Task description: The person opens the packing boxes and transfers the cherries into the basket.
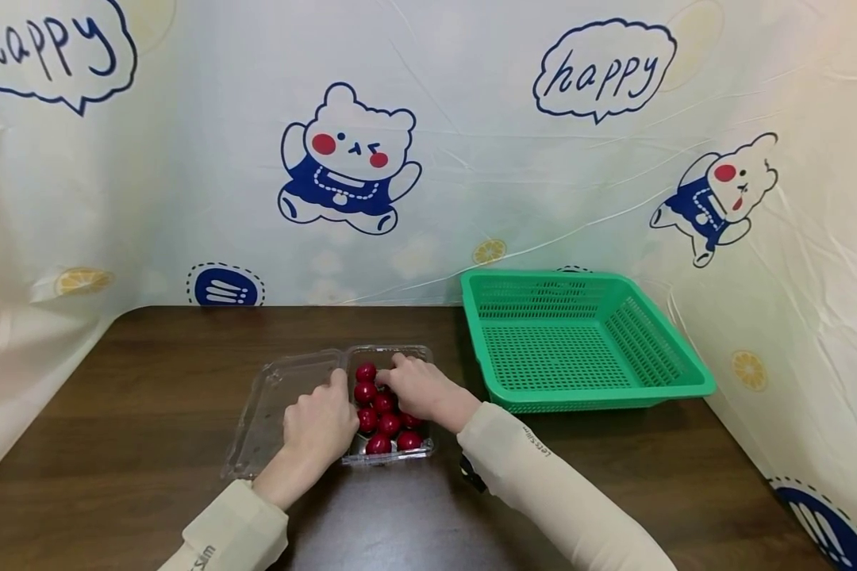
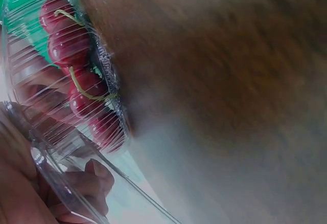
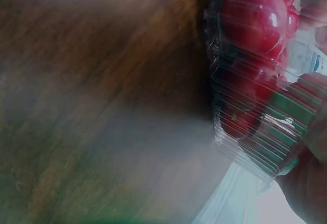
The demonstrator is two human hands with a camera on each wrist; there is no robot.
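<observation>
A clear plastic clamshell box (image 1: 389, 457) lies unfolded on the table, its lid (image 1: 286, 396) spread to the left. Dark red cherries (image 1: 389, 425), some with green stems, fill much of its right half. My left hand (image 1: 321, 424) grips the box along the fold between lid and base; in the left wrist view its fingers (image 2: 99, 175) curl by the plastic edge. From the right, my right hand (image 1: 424, 388) reaches over the box wall, fingertips down among the far cherries. I cannot tell whether those fingers pinch a cherry.
Right of the box stands a green plastic basket (image 1: 591, 394) with slotted walls, close behind the right forearm. The brown wooden table (image 1: 171, 381) ends at a printed curtain (image 1: 471, 174) that hangs along the back and sides.
</observation>
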